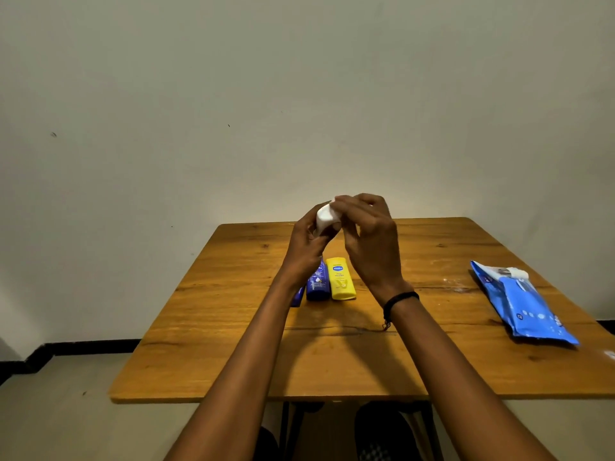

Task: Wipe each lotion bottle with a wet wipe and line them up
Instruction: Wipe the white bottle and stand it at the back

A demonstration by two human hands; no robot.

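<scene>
Both hands are raised above the far part of the wooden table [233,344]. My left hand [307,247] grips a small white bottle [324,219]. My right hand [369,237] curls over its top, with a bit of white wipe [339,198] showing at the fingertips. Below the hands, three bottles lie side by side on the table: a yellow bottle [340,278], a dark blue bottle [317,284] to its left, and another blue bottle [298,296] mostly hidden by my left forearm.
A blue wet-wipe pack [524,306] lies on the table's right side, with a white wipe sticking out of its top. A plain wall stands right behind the table. My legs show under the near edge.
</scene>
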